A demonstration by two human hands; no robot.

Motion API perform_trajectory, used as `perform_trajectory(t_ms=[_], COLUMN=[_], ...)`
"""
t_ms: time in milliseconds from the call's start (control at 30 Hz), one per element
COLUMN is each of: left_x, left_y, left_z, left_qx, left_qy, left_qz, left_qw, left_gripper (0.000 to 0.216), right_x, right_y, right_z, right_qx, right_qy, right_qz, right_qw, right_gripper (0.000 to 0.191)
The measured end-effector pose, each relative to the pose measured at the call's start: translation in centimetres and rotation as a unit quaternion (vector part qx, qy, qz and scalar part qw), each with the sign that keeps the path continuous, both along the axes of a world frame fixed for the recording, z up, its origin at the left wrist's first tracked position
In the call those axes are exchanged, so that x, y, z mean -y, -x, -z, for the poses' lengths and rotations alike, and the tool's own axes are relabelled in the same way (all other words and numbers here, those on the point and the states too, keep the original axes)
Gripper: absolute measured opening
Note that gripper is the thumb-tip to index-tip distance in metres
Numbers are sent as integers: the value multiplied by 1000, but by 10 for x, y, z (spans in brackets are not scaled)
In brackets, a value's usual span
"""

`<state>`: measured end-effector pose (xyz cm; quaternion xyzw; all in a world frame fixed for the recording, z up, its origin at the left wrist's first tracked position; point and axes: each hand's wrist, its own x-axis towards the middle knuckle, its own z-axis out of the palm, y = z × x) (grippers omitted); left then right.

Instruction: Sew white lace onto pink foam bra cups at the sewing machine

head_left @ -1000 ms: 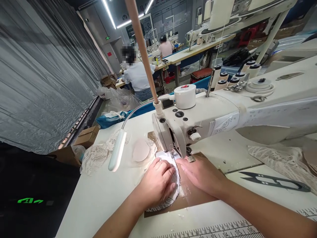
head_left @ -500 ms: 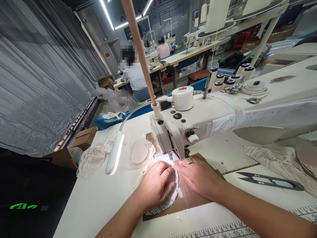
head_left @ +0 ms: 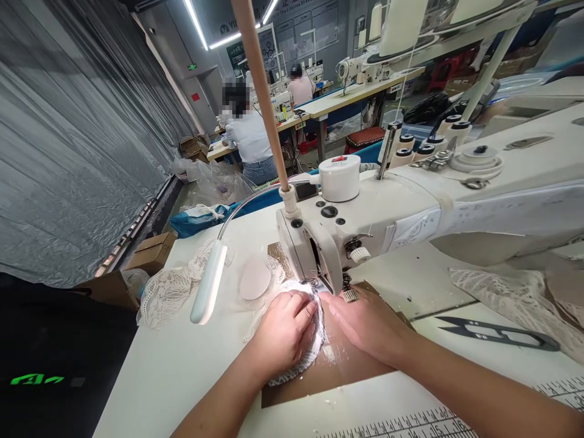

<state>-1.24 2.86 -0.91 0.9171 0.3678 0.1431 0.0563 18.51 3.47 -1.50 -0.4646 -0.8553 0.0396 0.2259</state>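
My left hand (head_left: 283, 331) lies curled on a white lace piece (head_left: 298, 366), pressing it flat on a brown card sheet (head_left: 347, 365). My right hand (head_left: 365, 322) rests just to its right, fingers together, pushing the lace edge toward the needle of the white sewing machine (head_left: 365, 225). The presser foot area is partly hidden behind my fingertips. A round beige pad (head_left: 254, 278) on more lace lies left of the needle.
A gooseneck lamp (head_left: 207, 283) hangs over loose lace (head_left: 166, 292) at the left. Black thread snips (head_left: 497, 333) lie at the right beside lace fabric (head_left: 515, 286). A ruler strip (head_left: 410, 423) runs along the table's front edge. Other people sit at tables behind.
Both hands have slid a little farther toward the needle, and the lace piece has turned slightly under my left hand. The view has shifted a bit.
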Motion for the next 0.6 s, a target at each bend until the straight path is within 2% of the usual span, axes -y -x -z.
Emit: perform_trajectory(t_ms=[167, 333, 600], left_x=[0, -3, -7], left_y=[1, 2, 2], left_z=[1, 2, 4], left_qx=[-2, -15, -28], left_qy=[-10, -3, -12], left_qz=[19, 12, 3], left_qw=[1000, 1000, 1000], left_gripper=[33, 37, 35], right_x=[-1, -2, -2], right_y=[-1, 2, 4], right_z=[-1, -2, 0], right_qx=[22, 38, 18], right_qy=[46, 56, 23], right_qz=[-57, -36, -36], right_qw=[997, 997, 999], right_gripper=[30, 33, 32])
